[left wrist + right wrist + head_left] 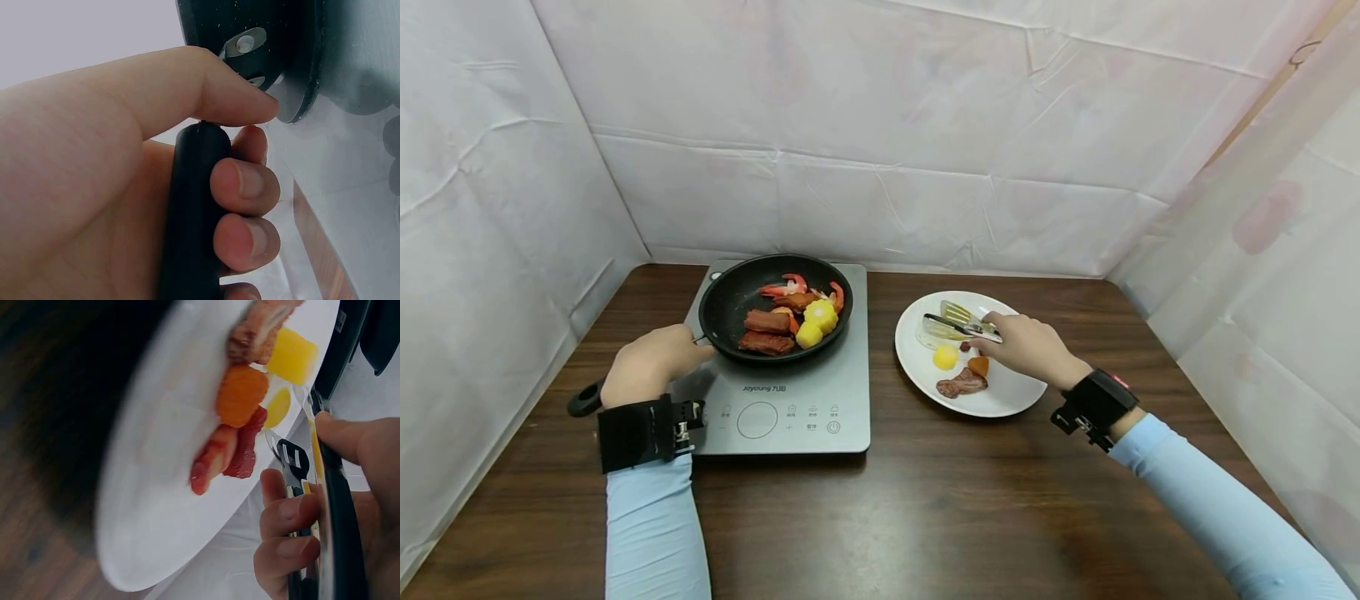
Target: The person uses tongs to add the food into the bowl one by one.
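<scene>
My left hand [651, 364] grips the black handle [195, 206] of a frying pan [730, 308], its fingers wrapped round it in the left wrist view. In the pan lie shrimp [785, 286], brown meat pieces [766, 342] and yellow corn chunks [821, 315]. Over at the right, my right hand [1026, 346] holds a pair of tongs [340, 531], thumb on one arm and fingers curled round the other. The tongs' tips are over a white plate [1007, 398] bearing a meat piece [961, 383], a yellow chunk [945, 357] and an orange piece [242, 395].
Under the pan sits a silver induction cooktop [842, 383] with a touch panel along its front. Both it and the plate stand on a dark wooden table [910, 517]. White sheeting [880, 192] walls in the back and both sides.
</scene>
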Motion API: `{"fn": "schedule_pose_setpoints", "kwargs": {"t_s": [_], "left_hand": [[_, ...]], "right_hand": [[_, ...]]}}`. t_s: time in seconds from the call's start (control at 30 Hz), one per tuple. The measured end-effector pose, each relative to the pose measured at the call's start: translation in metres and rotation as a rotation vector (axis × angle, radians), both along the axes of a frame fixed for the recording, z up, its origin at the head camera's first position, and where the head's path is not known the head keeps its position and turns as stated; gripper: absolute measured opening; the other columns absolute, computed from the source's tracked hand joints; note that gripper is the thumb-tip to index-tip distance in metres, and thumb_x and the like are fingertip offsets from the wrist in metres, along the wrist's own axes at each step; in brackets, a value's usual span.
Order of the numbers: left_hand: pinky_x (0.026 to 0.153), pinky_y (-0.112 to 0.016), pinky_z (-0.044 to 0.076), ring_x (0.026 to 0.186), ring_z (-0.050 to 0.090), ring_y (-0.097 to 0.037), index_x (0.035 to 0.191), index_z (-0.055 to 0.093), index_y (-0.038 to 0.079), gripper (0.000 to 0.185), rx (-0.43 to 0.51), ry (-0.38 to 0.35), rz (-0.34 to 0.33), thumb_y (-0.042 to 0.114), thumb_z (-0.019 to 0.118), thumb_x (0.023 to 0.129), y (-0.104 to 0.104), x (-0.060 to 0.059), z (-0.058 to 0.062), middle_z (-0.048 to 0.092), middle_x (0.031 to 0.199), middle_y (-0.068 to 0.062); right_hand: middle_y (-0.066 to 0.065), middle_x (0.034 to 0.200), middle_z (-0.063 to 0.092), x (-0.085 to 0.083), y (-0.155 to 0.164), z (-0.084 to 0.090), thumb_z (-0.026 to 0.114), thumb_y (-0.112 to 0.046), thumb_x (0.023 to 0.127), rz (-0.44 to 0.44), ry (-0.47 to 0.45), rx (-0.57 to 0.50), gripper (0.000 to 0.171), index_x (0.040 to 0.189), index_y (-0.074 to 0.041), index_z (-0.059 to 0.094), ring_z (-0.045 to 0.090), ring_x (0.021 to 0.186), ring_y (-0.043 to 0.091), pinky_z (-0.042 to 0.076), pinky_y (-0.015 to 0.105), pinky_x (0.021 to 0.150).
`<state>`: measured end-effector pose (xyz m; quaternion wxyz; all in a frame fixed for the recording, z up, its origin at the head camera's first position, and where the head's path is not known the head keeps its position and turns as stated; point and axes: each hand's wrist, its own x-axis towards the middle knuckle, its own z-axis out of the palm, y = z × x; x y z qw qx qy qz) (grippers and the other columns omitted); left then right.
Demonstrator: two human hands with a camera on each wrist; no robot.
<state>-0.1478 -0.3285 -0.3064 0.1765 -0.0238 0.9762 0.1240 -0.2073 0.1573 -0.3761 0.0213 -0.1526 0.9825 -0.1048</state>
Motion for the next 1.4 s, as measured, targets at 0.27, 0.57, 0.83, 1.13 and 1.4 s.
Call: {"fn": "schedule_pose_setpoints", "kwargs": {"t_s": [0.27,0.57,0.83,1.13,1.4], "left_hand": [[0.064,-0.037,0.04,0.069,0.048,-0.022,0.078,0.05,0.007,0.04,0.004,-0.001,-0.001,0.038,0.046,0.103,0.001,0.001,-0.001,0.043,0.073,-0.005],[0.064,-0.036,0.038,0.069,0.046,-0.02,0.074,0.047,0.01,0.042,0.01,0.006,0.016,0.04,0.048,0.102,0.001,0.001,0.002,0.041,0.071,-0.003],[0.066,-0.037,0.039,0.069,0.046,-0.021,0.075,0.046,0.009,0.042,0.0,-0.005,0.012,0.04,0.046,0.104,0.001,0.0,0.002,0.041,0.071,-0.003],[0.065,-0.036,0.038,0.069,0.046,-0.02,0.074,0.048,0.009,0.041,-0.007,-0.005,0.004,0.037,0.047,0.104,0.002,-0.001,0.002,0.041,0.07,-0.003],[0.065,-0.036,0.039,0.069,0.046,-0.021,0.076,0.049,0.008,0.041,0.0,-0.003,0.004,0.038,0.047,0.104,0.002,-0.001,0.001,0.042,0.071,-0.004]], "right_hand": [[0.015,0.11,0.074,0.007,0.004,0.001,0.066,-0.036,0.099,0.051,0.048,0.053,0.047,0.135,-0.008,0.059,0.07,0.084,0.028,0.052,0.043,0.062],[0.016,0.115,0.072,0.006,0.006,-0.006,0.063,-0.039,0.1,0.027,-0.01,-0.014,0.051,0.14,-0.009,0.055,0.067,0.084,0.025,0.049,0.038,0.063],[0.023,0.12,0.069,0.004,0.012,-0.009,0.056,-0.046,0.102,0.034,-0.134,-0.039,0.061,0.148,-0.006,0.047,0.071,0.093,0.034,0.054,0.046,0.072],[0.027,0.135,0.062,0.005,0.006,-0.005,0.049,-0.042,0.106,0.043,-0.188,-0.002,0.062,0.15,0.002,0.042,0.068,0.11,0.038,0.054,0.05,0.085],[0.03,0.13,0.064,0.009,0.006,-0.015,0.048,-0.041,0.107,0.033,-0.134,0.017,0.061,0.151,0.001,0.041,0.069,0.107,0.039,0.053,0.049,0.082]]}}
